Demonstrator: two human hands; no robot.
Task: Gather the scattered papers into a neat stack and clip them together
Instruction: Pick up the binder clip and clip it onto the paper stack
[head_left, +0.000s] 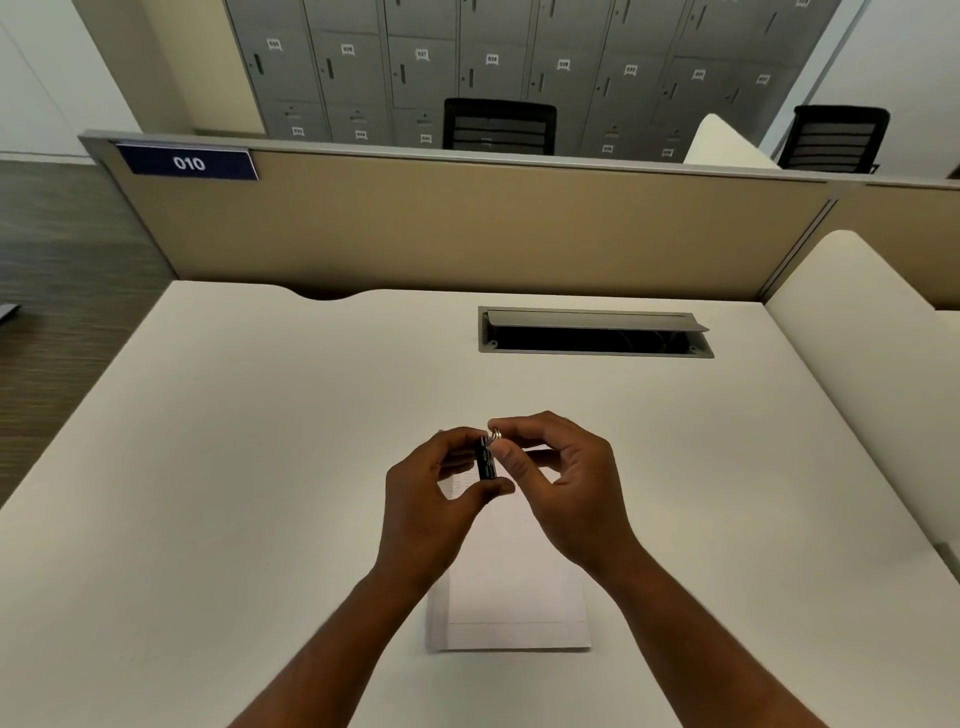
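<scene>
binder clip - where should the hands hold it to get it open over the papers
On the binder clip, pinch the two silver wire handles at its far end, where the right hand already has its fingertips, coming from above. The left hand steadies the black body from the left side. The body stands on end above the paper stack, so squeezing the handles should spread its mouth.

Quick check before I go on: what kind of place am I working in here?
Most likely an open-plan office or shared study room. The white desk has a tan divider panel with a "010" seat plate, a cable hatch, numbered grey lockers and black mesh chairs beyond.
</scene>
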